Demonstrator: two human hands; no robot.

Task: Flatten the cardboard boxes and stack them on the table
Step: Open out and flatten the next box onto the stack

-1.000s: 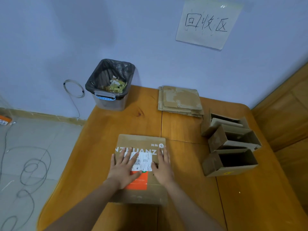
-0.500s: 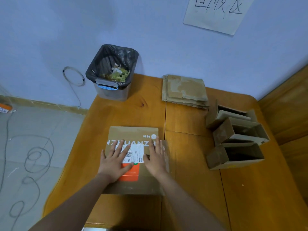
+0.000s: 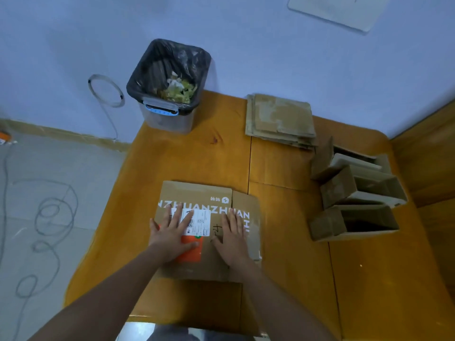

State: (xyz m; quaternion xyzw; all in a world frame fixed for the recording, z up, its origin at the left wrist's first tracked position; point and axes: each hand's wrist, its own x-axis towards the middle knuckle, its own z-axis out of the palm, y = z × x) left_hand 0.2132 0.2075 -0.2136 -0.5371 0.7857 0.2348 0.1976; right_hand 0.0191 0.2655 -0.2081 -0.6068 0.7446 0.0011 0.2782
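Now both palms are down on the printed cardboard box (image 3: 209, 227), which lies flat near the front edge of the wooden table (image 3: 283, 168). The left hand (image 3: 172, 232) is spread with straight fingers over the white shipping label (image 3: 198, 222) and the orange patch (image 3: 190, 249), grasping nothing, only pressing. The right hand (image 3: 232, 238) is flat too, fingers straight and together, resting just right of the label, near the fold where a side flap (image 3: 248, 217) juts out. Neither hand curls round an edge.

To do this step well, I'd say the weight should go straight down through the heels of both hands and then sweep outward toward the creases, so trapped air leaves and the panels don't spring up. That right-hand flap looks a little offset from the main panel; it probably wants pressing into line before the sheet is lifted, or it may catch on the pile.

Where does it go? The stack of flattened cardboard (image 3: 280, 119) sits at the far side of the table by the wall, well apart from the hands, beyond and to the right. Three open cartons (image 3: 354, 190) stand in a row along the right edge, not yet collapsed, so by my reckoning the job is partway through. A lined waste bin (image 3: 170, 87) holds the far left corner.
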